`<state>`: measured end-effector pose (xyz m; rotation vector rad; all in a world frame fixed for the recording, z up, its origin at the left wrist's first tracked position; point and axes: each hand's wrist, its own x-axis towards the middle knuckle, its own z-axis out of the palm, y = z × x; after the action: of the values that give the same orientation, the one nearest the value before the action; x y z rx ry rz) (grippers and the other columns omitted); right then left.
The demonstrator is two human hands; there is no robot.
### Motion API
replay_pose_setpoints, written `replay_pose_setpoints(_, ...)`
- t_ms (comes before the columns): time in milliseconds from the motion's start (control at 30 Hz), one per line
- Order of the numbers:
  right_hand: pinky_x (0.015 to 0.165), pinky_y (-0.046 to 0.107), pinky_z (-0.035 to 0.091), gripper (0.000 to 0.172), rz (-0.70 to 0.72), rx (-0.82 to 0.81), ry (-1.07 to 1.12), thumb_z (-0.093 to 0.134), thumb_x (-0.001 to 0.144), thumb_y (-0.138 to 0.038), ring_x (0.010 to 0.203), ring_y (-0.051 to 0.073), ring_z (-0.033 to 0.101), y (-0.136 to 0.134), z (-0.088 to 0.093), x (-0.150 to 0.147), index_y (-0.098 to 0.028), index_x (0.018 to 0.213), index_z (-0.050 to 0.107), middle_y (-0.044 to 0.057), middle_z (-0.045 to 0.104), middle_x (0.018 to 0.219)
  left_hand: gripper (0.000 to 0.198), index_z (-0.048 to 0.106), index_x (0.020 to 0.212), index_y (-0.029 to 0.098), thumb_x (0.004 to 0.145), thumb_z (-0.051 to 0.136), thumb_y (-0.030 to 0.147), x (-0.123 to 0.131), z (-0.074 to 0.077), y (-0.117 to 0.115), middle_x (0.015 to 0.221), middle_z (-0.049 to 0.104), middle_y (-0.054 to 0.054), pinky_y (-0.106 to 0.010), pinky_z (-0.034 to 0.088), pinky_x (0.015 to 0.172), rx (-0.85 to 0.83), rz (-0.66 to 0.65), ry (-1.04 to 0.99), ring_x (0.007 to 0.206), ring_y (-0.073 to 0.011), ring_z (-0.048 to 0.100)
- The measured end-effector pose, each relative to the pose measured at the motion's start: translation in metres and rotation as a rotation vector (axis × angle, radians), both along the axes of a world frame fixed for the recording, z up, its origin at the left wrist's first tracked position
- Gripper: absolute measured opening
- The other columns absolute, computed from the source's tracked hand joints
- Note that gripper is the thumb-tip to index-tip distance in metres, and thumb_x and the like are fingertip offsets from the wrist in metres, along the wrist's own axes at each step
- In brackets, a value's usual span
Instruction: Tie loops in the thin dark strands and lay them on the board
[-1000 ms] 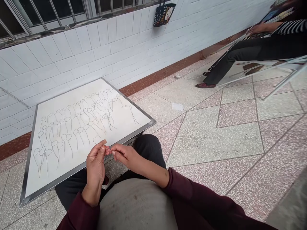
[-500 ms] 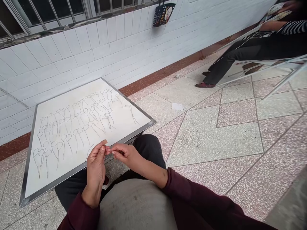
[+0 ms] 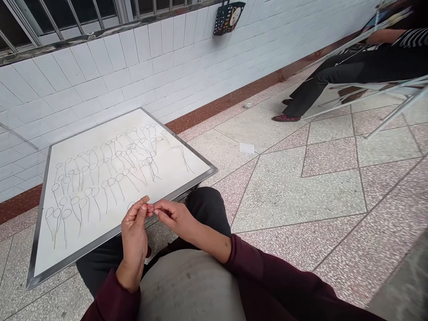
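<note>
Both my hands meet above the near edge of a white board (image 3: 110,120) with a metal rim. My left hand (image 3: 135,229) is closed, thumb against fingers, and a thin dark wire (image 3: 131,204) curves out behind it in a small loop. A tan wrap or strip (image 3: 145,199) shows at one of its fingertips. My right hand (image 3: 179,220) pinches at the left fingertips; the part of the wire between the fingers is too fine to make out. On the board lie several rows of thin looped wires (image 3: 95,191) with long tails, and a bent wire (image 3: 182,154) to the right.
The board rests above my knees, beside a white tiled wall (image 3: 150,67). A dark patterned basket (image 3: 229,18) hangs there. At upper right a co-worker's legs (image 3: 321,84) and pale metal frame poles (image 3: 397,113) stand on the tiled floor. A white paper (image 3: 246,148) lies there.
The wire by my left hand has shifted: a longer curve over the board's near edge is now a small loop behind the fingers. Both hands stay almost in place. The co-worker's arm has moved slightly.
</note>
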<state>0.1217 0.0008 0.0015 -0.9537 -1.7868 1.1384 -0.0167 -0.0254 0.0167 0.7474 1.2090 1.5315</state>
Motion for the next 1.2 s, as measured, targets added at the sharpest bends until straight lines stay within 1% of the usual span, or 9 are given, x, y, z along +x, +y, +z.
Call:
replay_pose_setpoints(100,0.058,0.021,0.036,0.015,-0.006,0.029,-0.009,0.050,0.092,-0.023,0.062,0.011,0.046,0.0006,-0.0015,-0.0004,-0.017,0.090,0.063,-0.001,0.058,0.072,0.021,0.073,0.086,0.016,0.076,0.074,0.035,0.0008,-0.0017,-0.0006,0.107,0.068,-0.007,-0.030,0.047,0.085,-0.002,0.009,0.014,0.084,-0.0128,0.060)
replay_pose_setpoints(300,0.057,0.020,0.035,0.015,0.009,0.001,-0.008,0.048,0.094,-0.023,0.059,0.010,0.045,0.0000,-0.0009,-0.0010,-0.018,0.084,0.058,-0.003,0.052,0.066,0.020,0.074,0.082,0.016,0.077,0.074,0.036,0.0021,-0.0022,-0.0012,0.088,0.070,-0.005,-0.033,0.047,0.088,-0.006,0.032,0.017,0.090,-0.0165,0.062)
replay_pose_setpoints(433,0.057,0.020,0.035,0.016,0.011,0.016,0.008,0.047,0.094,-0.024,0.060,0.010,0.044,0.0003,-0.0005,-0.0014,-0.018,0.082,0.057,-0.004,0.050,0.066,0.022,0.074,0.081,0.016,0.074,0.075,0.036,0.0026,-0.0016,-0.0009,0.093,0.071,-0.007,-0.032,0.048,0.085,-0.017,0.047,0.007,0.096,-0.0190,0.063)
replay_pose_setpoints(533,0.057,0.020,0.035,0.016,0.011,0.005,0.010,0.047,0.094,-0.024,0.059,0.010,0.044,0.0005,-0.0021,-0.0016,-0.018,0.082,0.057,-0.004,0.050,0.065,0.022,0.074,0.080,0.016,0.073,0.076,0.037,0.0031,-0.0016,-0.0008,0.092,0.071,-0.007,-0.031,0.049,0.083,-0.020,0.057,0.006,0.091,-0.0177,0.063)
replay_pose_setpoints(700,0.057,0.021,0.035,0.016,0.004,-0.017,-0.004,0.047,0.094,-0.025,0.058,0.011,0.045,0.0004,-0.0066,-0.0040,-0.018,0.083,0.058,-0.003,0.051,0.065,0.022,0.074,0.080,0.014,0.073,0.077,0.035,0.0026,-0.0025,-0.0006,0.097,0.071,-0.007,-0.027,0.051,0.077,-0.039,0.067,-0.034,0.078,-0.0122,0.062)
replay_pose_setpoints(833,0.058,0.021,0.036,0.017,0.004,-0.017,-0.017,0.046,0.095,-0.026,0.059,0.011,0.047,0.0000,-0.0079,-0.0055,-0.019,0.086,0.059,-0.003,0.052,0.065,0.022,0.074,0.086,0.015,0.075,0.076,0.033,-0.0006,-0.0035,0.0005,0.084,0.071,-0.004,-0.026,0.051,0.075,-0.033,0.060,-0.065,0.072,-0.0105,0.062)
replay_pose_setpoints(933,0.061,0.022,0.038,0.018,0.004,0.006,-0.022,0.045,0.096,-0.026,0.062,0.011,0.049,-0.0008,-0.0075,-0.0052,-0.019,0.088,0.059,-0.002,0.054,0.067,0.024,0.074,0.092,0.015,0.075,0.076,0.032,-0.0033,-0.0030,0.0009,0.082,0.071,-0.004,-0.026,0.051,0.076,-0.022,0.067,-0.049,0.072,-0.0109,0.062)
replay_pose_setpoints(1133,0.061,0.022,0.037,0.019,-0.008,0.046,-0.023,0.043,0.096,-0.026,0.062,0.012,0.046,-0.0027,-0.0060,-0.0048,-0.019,0.086,0.058,-0.002,0.052,0.068,0.023,0.074,0.091,0.014,0.075,0.075,0.031,-0.0054,0.0004,0.0005,0.084,0.071,-0.006,-0.027,0.051,0.077,-0.007,0.072,-0.027,0.076,-0.0123,0.063)
replay_pose_setpoints(1200,0.060,0.022,0.037,0.019,-0.003,0.032,-0.011,0.044,0.096,-0.026,0.062,0.011,0.046,-0.0029,-0.0052,-0.0046,-0.019,0.086,0.058,-0.003,0.051,0.068,0.024,0.074,0.092,0.015,0.076,0.075,0.032,-0.0052,0.0011,0.0006,0.089,0.071,-0.007,-0.028,0.051,0.078,0.002,0.059,-0.022,0.076,-0.0122,0.063)
